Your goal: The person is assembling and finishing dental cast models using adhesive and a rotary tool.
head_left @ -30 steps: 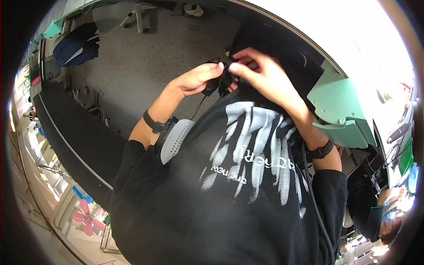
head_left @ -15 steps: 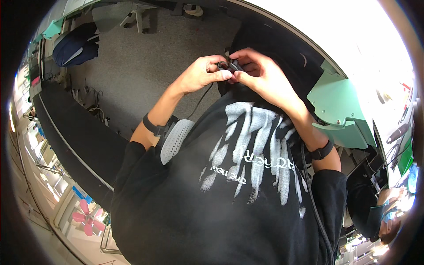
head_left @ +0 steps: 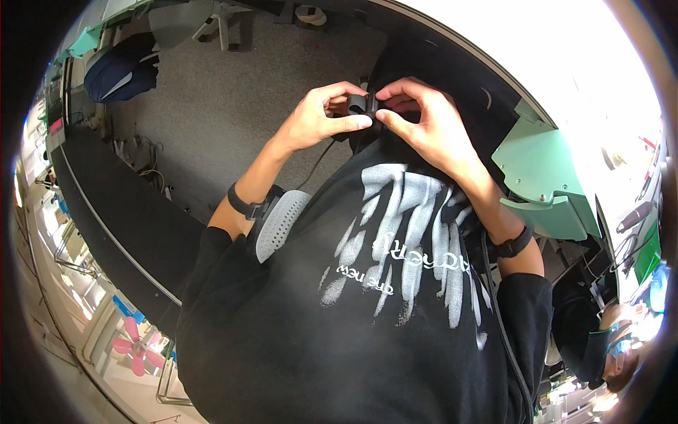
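Close together in front of my lap, both hands are pinching a small black strap-like piece with a rolled or looped end. My left hand grips its left side between thumb and fingertips. My right hand pinches the other side, with the thumb below and the fingers above. A thin black cable runs down from near my left hand toward my left forearm. The exact kind of the piece is too small to tell. Each forearm wears a black band, on the left and on the right.
Beside my left elbow is a grey perforated armrest-like part. A white table spans the upper right, with mint-green panels under its edge. Another person sits at the lower right. A dark blue bag-like object lies at the upper left.
My fingers have shifted around the black piece and now hold it from both sides, with its looped end more exposed. My arms have stayed nearly in place.
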A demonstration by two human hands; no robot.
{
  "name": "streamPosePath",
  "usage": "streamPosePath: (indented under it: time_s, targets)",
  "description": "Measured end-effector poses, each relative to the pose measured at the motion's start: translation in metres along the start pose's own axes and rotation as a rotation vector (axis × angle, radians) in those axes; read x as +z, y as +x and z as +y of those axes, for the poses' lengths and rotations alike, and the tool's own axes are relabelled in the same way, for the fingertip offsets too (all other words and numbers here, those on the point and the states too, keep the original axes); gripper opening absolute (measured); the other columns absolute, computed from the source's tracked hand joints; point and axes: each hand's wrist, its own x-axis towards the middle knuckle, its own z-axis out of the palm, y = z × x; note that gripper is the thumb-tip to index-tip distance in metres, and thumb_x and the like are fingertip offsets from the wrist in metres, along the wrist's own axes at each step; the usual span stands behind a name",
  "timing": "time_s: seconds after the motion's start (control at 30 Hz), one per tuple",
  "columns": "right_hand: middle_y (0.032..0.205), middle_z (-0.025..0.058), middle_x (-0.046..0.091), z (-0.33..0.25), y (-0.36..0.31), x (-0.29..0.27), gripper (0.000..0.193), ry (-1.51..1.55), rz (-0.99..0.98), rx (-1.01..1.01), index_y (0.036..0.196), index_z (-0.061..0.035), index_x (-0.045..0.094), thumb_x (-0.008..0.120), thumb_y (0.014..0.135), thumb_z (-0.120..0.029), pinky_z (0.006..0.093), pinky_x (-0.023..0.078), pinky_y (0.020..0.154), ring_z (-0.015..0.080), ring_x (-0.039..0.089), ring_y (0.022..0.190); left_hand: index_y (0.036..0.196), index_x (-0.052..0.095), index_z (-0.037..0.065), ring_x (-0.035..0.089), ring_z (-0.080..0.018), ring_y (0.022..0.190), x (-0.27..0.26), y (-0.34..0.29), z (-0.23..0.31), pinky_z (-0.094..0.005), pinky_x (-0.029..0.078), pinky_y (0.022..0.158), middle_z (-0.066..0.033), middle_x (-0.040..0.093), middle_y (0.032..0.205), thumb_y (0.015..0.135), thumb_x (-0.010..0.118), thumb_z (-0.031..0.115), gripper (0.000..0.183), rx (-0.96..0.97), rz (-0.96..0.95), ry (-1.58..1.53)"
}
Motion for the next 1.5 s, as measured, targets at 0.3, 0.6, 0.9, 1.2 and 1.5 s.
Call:
streamPosePath:
  time_s: [0.3,0.6,0.9,1.2,1.5]
  targets:
    - [0.091,0.0158,0.067,-0.002,-0.001,0.003,0.034,-0.120,0.025,-0.084,0.105,0.0004,0.058,0.071,0.078,-0.015,0.0375,0.055,0.081,0.0263,0.068,0.087,0.124,0.061,-0.001,0.059,-0.0089,0.085,0.005,-0.002,-0.002,-0.0257,0.048,0.077,-0.0028,0.064,0.096,0.083,0.081,0.021,0.051,-0.001,-0.043,-0.073]
    - [0.090,0.0144,0.066,0.002,-0.003,0.003,0.030,-0.069,0.024,-0.077,0.105,0.0002,0.058,0.070,0.081,-0.013,0.0344,0.053,0.078,0.0216,0.066,0.083,0.130,0.056,-0.002,0.062,-0.0148,0.107,0.007,-0.005,0.000,-0.0302,0.048,0.097,-0.0094,0.065,0.117,0.085,0.077,0.015,0.053,0.020,-0.093,-0.138]
    - [0.078,0.0089,0.066,0.006,0.000,-0.002,0.012,-0.029,-0.024,-0.130,0.097,-0.0016,0.060,0.065,0.087,-0.004,0.0309,0.050,0.067,0.0138,0.064,0.072,0.132,0.056,0.000,0.061,-0.0133,0.109,0.005,-0.008,0.006,-0.0304,0.047,0.099,-0.0070,0.066,0.117,0.085,0.078,0.015,0.055,0.048,-0.170,-0.193]
    - [0.083,0.0065,0.063,-0.007,-0.002,-0.003,0.017,-0.078,-0.109,-0.093,0.100,-0.0016,0.061,0.070,0.089,-0.010,0.0285,0.052,0.071,0.0127,0.064,0.080,0.132,0.055,-0.002,0.061,-0.0130,0.106,0.003,-0.010,0.009,-0.0289,0.048,0.096,-0.0076,0.065,0.115,0.084,0.075,0.010,0.053,-0.020,-0.174,-0.224]
    - [0.099,0.0096,0.064,0.001,-0.006,-0.002,0.024,0.128,-0.145,-0.027,0.104,0.0005,0.062,0.074,0.085,-0.008,0.0306,0.056,0.082,0.0190,0.069,0.092,0.124,0.062,0.003,0.067,-0.0116,0.092,0.008,-0.016,0.015,-0.0291,0.053,0.086,-0.0075,0.075,0.099,0.082,0.080,0.017,0.048,0.061,-0.036,0.006]
